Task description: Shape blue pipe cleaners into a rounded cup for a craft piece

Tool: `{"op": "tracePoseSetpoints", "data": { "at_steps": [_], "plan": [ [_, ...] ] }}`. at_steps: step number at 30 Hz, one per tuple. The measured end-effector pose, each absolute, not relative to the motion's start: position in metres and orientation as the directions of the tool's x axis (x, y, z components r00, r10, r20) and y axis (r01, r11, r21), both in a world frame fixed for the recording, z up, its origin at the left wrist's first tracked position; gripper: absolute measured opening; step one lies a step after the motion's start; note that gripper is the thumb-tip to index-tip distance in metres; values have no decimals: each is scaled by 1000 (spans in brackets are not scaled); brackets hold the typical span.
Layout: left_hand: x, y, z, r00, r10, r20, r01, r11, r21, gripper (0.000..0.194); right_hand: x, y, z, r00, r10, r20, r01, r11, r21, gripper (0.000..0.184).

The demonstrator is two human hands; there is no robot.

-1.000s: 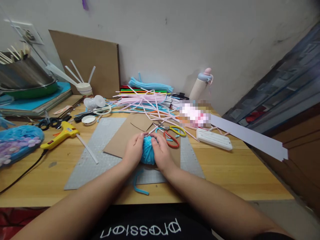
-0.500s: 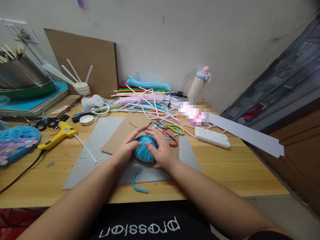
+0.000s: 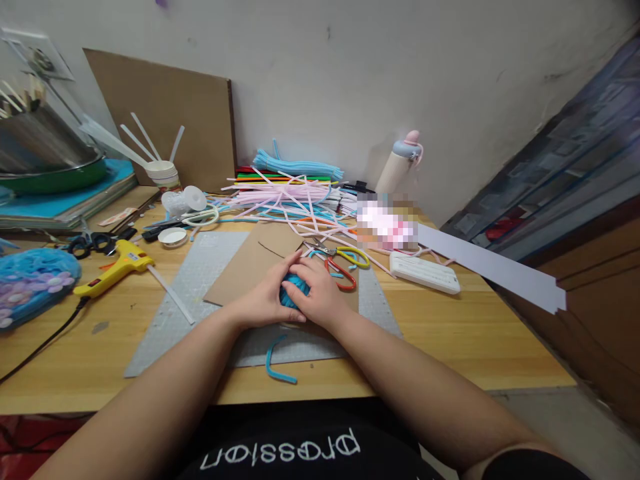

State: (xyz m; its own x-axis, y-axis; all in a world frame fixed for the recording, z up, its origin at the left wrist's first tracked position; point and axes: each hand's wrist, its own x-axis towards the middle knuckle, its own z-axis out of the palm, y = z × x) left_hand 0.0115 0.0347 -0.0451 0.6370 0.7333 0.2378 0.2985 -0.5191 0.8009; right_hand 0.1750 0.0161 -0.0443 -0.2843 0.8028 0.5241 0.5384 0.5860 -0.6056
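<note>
A round blue bundle (image 3: 294,293), which looks wound from fuzzy pipe cleaners, sits over the cardboard at the middle of the desk. My left hand (image 3: 265,293) wraps its left side, thumb along the near edge. From the right, my right hand (image 3: 320,290) closes over its top, so most of the bundle is hidden. Just beyond the right hand lie pliers (image 3: 344,260) with one yellow and one red handle. A bent blue pipe cleaner piece (image 3: 275,363) rests nearer to me, across the mat's front edge.
Under the cardboard sheet (image 3: 245,267) lies a grey cutting mat (image 3: 165,333). A yellow glue gun (image 3: 115,267) and black scissors (image 3: 90,243) are on the left. Pipe cleaner piles (image 3: 295,190), a bottle (image 3: 397,167) and a white case (image 3: 424,273) stand behind and right.
Both hands have closed in around the blue bundle, covering more of it. My left thumb has dropped from its top to its near side.
</note>
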Motion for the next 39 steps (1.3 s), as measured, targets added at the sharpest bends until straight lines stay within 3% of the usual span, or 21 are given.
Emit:
{"op": "tracePoseSetpoints", "data": {
  "at_steps": [7, 11, 16, 25, 32, 39],
  "plan": [
    [12, 34, -57, 583, 784, 214, 360, -485, 797, 118, 174, 14, -49, -301, 792, 531, 500, 606, -619, 24],
    [14, 32, -57, 555, 803, 217, 365, -470, 804, 120, 169, 12, -38, -269, 826, 496, 590, 548, -592, 26],
    [16, 32, -60, 559, 788, 257, 326, -494, 806, 130, 154, 21, -14, -209, 892, 401, 785, 397, -475, 48],
    [14, 39, -80, 532, 827, 180, 539, -495, 681, 132, 139, 36, -9, -254, 959, 122, 905, 280, -321, 84],
    [11, 34, -71, 509, 856, 90, 593, -424, 685, 132, 137, 31, -7, -290, 955, 60, 917, 295, -269, 87],
    [11, 33, -77, 481, 874, 74, 618, -397, 679, 136, 137, 32, -9, -313, 946, 86, 913, 324, -248, 84]
  ]
}}
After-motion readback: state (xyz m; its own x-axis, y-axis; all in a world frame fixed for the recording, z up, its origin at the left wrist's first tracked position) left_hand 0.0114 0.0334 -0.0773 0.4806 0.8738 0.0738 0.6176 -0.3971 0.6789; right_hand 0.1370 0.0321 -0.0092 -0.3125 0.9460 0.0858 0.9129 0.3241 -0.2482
